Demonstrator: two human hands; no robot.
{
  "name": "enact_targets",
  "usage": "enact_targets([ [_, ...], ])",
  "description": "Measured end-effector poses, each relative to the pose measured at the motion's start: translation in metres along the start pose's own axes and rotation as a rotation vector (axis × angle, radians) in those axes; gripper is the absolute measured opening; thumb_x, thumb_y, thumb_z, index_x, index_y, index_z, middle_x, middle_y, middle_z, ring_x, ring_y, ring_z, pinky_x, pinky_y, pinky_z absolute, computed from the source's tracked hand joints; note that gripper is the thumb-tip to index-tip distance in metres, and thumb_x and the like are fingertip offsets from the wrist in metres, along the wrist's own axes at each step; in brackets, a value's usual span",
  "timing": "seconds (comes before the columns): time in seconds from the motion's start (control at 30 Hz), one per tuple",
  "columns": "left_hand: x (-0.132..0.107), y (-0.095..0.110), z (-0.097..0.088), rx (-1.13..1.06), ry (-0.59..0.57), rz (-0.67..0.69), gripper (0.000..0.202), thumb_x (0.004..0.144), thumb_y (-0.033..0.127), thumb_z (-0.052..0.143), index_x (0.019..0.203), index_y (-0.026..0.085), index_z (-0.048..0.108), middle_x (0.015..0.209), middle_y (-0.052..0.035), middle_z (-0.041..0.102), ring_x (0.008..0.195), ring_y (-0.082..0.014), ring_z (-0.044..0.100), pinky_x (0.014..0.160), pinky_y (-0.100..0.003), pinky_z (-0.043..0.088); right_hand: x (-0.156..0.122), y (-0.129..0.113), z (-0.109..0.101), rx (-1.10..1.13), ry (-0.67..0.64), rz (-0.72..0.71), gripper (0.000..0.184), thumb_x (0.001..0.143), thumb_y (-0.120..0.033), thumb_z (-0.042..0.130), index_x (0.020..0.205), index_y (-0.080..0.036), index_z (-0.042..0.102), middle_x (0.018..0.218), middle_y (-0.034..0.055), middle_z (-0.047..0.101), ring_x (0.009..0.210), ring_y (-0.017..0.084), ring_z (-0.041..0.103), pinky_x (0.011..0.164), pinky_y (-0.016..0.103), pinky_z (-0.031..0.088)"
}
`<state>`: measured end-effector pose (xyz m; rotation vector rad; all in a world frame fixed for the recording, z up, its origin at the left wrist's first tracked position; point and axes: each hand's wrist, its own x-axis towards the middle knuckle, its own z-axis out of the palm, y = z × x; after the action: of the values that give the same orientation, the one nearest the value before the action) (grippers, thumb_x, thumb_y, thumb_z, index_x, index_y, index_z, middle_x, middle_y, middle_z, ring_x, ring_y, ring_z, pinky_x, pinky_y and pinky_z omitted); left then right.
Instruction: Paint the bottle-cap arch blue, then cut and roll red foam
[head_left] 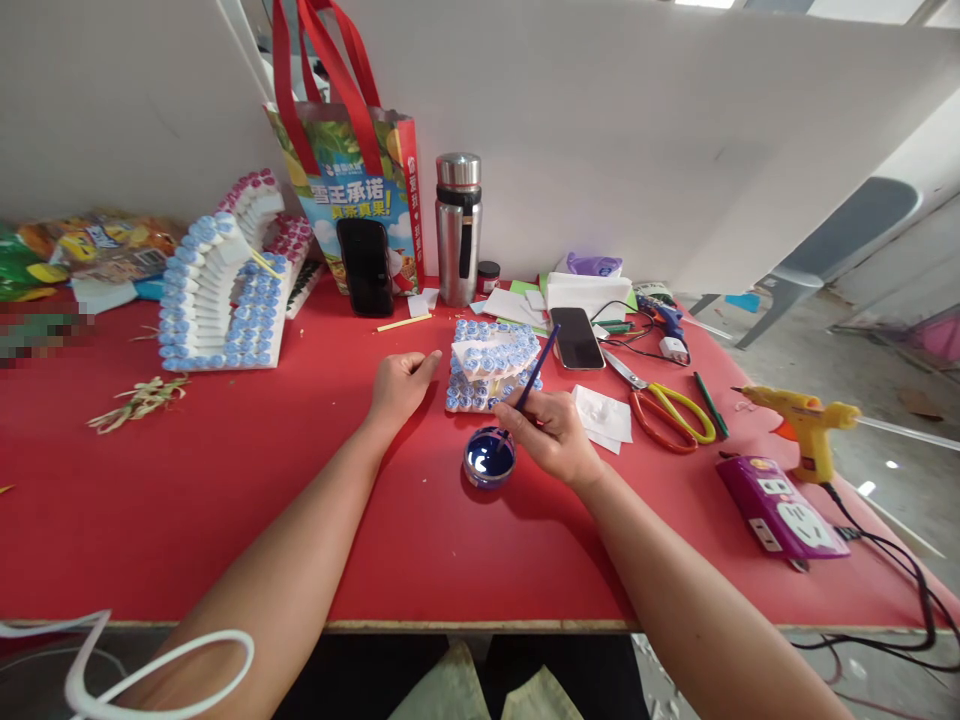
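My right hand (553, 437) pinches a slim dark-blue brush (536, 372), its handle slanting up and its lower end over or in a small round jar (489, 458) of dark-blue liquid. Just behind the jar lies a small white piece (491, 362) covered with rows of blue-dabbed round knobs. Left of that piece, my left hand (405, 388) rests on the red table, fingers curled in and thumb pointing towards it. I see nothing held there. A folded white tissue (604, 418) lies to the right of my right hand.
Larger blue-and-white knobbed pieces (225, 300) stand at left, a pink one behind. A steel flask (458, 230), propped black phone (365, 268) and shopping bag (405, 180) line the back. At right are scissors (667, 410), a phone (576, 338), a yellow glue gun (810, 425) and purple power strip (780, 510).
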<state>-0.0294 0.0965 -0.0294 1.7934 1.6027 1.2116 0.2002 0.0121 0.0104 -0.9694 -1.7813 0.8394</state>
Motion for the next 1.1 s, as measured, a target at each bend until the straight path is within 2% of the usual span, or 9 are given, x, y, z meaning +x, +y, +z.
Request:
enact_targets([
  [0.13, 0.0, 0.001, 0.0, 0.0, -0.005, -0.004, 0.053, 0.088, 0.052, 0.053, 0.057, 0.021, 0.023, 0.059, 0.0042, 0.016, 0.054, -0.0097, 0.019, 0.052, -0.028, 0.014, 0.001, -0.001, -0.003, 0.001, 0.069, 0.029, 0.04, 0.095, -0.044, 0.057, 0.065, -0.018, 0.057, 0.056, -0.001, 0.053, 0.051, 0.01, 0.045, 0.05, 0.027, 0.035],
  [0.33, 0.0, 0.0, 0.0, 0.003, -0.004, -0.009, 0.054, 0.087, 0.052, 0.053, 0.056, 0.021, 0.023, 0.058, 0.0042, 0.016, 0.054, -0.0099, 0.02, 0.052, -0.028, 0.014, 0.001, 0.003, 0.0, -0.028, -0.005, 0.012, 0.037, 0.094, -0.042, 0.058, 0.065, -0.018, 0.056, 0.055, -0.0027, 0.049, 0.05, 0.009, 0.041, 0.049, 0.026, 0.032],
  [0.47, 0.001, 0.0, 0.0, 0.01, -0.005, -0.01, 0.054, 0.087, 0.053, 0.053, 0.056, 0.021, 0.023, 0.058, 0.004, 0.016, 0.055, -0.0101, 0.02, 0.052, -0.028, 0.014, 0.001, 0.002, 0.0, -0.01, 0.02, 0.017, 0.038, 0.094, -0.042, 0.059, 0.064, -0.018, 0.056, 0.056, -0.0021, 0.05, 0.051, 0.009, 0.042, 0.05, 0.026, 0.033],
  [0.57, 0.001, 0.001, 0.0, 0.012, -0.003, -0.01, 0.054, 0.087, 0.053, 0.053, 0.057, 0.022, 0.021, 0.058, 0.0039, 0.016, 0.054, -0.0101, 0.02, 0.052, -0.028, 0.014, 0.002, 0.001, -0.004, 0.076, 0.127, 0.08, 0.038, 0.092, -0.045, 0.061, 0.065, -0.018, 0.059, 0.055, -0.0018, 0.051, 0.05, 0.01, 0.044, 0.049, 0.026, 0.034],
  [0.7, -0.001, 0.003, -0.001, 0.01, 0.002, -0.012, 0.053, 0.087, 0.051, 0.053, 0.057, 0.022, 0.02, 0.058, 0.004, 0.016, 0.054, -0.0099, 0.02, 0.052, -0.028, 0.015, 0.007, 0.007, -0.009, 0.286, 0.409, 0.193, 0.038, 0.089, -0.05, 0.065, 0.068, -0.019, 0.059, 0.052, -0.0038, 0.048, 0.045, 0.009, 0.041, 0.042, 0.024, 0.031],
  [0.77, -0.001, 0.004, -0.001, 0.008, 0.003, -0.015, 0.053, 0.087, 0.051, 0.053, 0.057, 0.022, 0.021, 0.058, 0.0041, 0.016, 0.054, -0.0099, 0.02, 0.052, -0.028, 0.015, 0.01, 0.012, -0.011, 0.31, 0.545, 0.202, 0.038, 0.088, -0.051, 0.066, 0.069, -0.019, 0.057, 0.052, -0.0041, 0.048, 0.044, 0.009, 0.042, 0.041, 0.023, 0.03],
  [0.83, -0.001, 0.004, -0.002, 0.007, -0.001, -0.016, 0.053, 0.087, 0.05, 0.053, 0.057, 0.022, 0.021, 0.058, 0.0041, 0.016, 0.054, -0.0099, 0.02, 0.052, -0.028, 0.015, 0.012, 0.016, -0.012, 0.261, 0.599, 0.193, 0.037, 0.088, -0.051, 0.067, 0.071, -0.019, 0.059, 0.053, -0.0036, 0.05, 0.045, 0.009, 0.043, 0.042, 0.022, 0.032],
  [0.97, -0.001, 0.004, -0.002, 0.006, -0.007, -0.015, 0.053, 0.087, 0.051, 0.053, 0.057, 0.022, 0.02, 0.058, 0.0042, 0.016, 0.054, -0.0098, 0.019, 0.052, -0.028, 0.015, 0.011, 0.021, -0.007, 0.128, 0.51, 0.168, 0.035, 0.089, -0.051, 0.065, 0.075, -0.018, 0.062, 0.057, -0.002, 0.056, 0.047, 0.009, 0.044, 0.045, 0.023, 0.035],
  [1.1, -0.001, 0.003, -0.002, 0.006, -0.003, -0.011, 0.053, 0.087, 0.051, 0.053, 0.058, 0.022, 0.02, 0.058, 0.0043, 0.015, 0.054, -0.0098, 0.019, 0.052, -0.028, 0.015, 0.01, 0.024, -0.001, 0.041, 0.432, 0.157, 0.037, 0.091, -0.051, 0.062, 0.074, -0.018, 0.062, 0.057, -0.0024, 0.055, 0.047, 0.009, 0.044, 0.046, 0.023, 0.035],
])
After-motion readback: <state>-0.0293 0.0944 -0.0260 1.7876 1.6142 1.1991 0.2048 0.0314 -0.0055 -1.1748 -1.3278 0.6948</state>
